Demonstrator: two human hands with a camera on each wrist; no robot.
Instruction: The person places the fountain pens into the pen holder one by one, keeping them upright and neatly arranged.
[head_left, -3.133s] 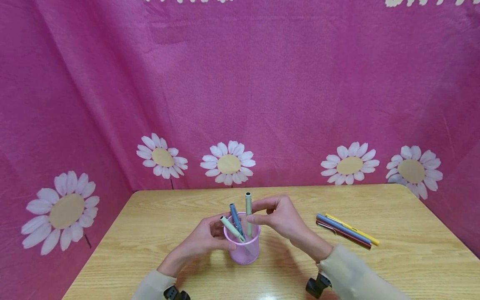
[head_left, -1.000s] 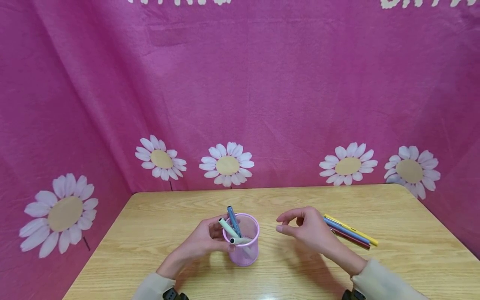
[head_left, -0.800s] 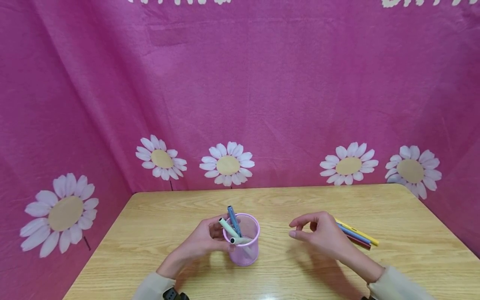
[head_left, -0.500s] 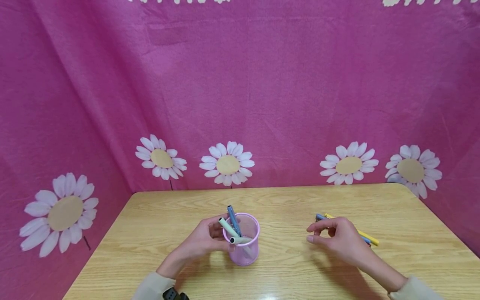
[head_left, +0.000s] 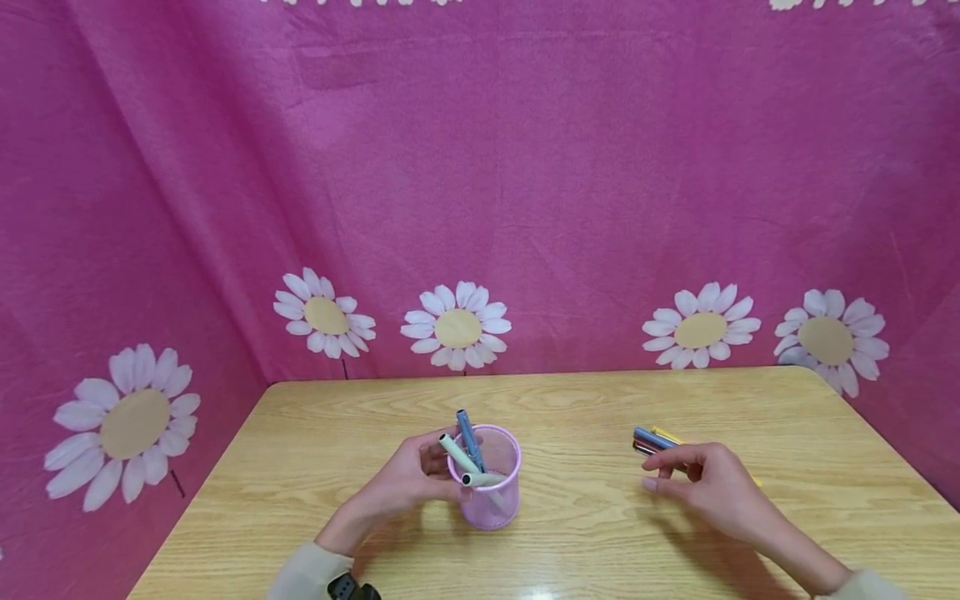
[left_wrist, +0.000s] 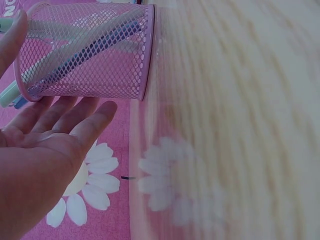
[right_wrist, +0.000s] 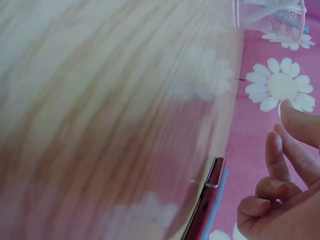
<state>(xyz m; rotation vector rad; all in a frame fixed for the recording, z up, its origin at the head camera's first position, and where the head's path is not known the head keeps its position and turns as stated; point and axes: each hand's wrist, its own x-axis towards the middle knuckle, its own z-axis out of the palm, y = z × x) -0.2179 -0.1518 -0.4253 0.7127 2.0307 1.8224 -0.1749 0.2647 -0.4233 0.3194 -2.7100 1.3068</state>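
A pink mesh pen cup (head_left: pixel 493 510) stands upright on the table. My left hand (head_left: pixel 401 479) holds it from the left, thumb near the rim and fingers along the far side. Inside lean a blue pen (head_left: pixel 469 437), a mint green pen (head_left: pixel 459 454) and a pale green pen (head_left: pixel 487 480). To the right, my right hand (head_left: pixel 720 492) hovers just in front of several pens, thumb and index finger apart, nothing between them. Of these, a blue pen (head_left: pixel 649 436), a dark red pen (right_wrist: pixel 205 205) and a yellow pen (head_left: pixel 667 434) lie side by side, partly hidden by that hand.
The wooden table (head_left: pixel 570 417) ends at a rounded back edge. Behind and to the left hangs a pink cloth (head_left: pixel 570 192) with white daisies.
My right hand let go of the pale green pen in the cup, which now leans against the rim. It then moved right to the loose pens. The left hand stays at the cup.
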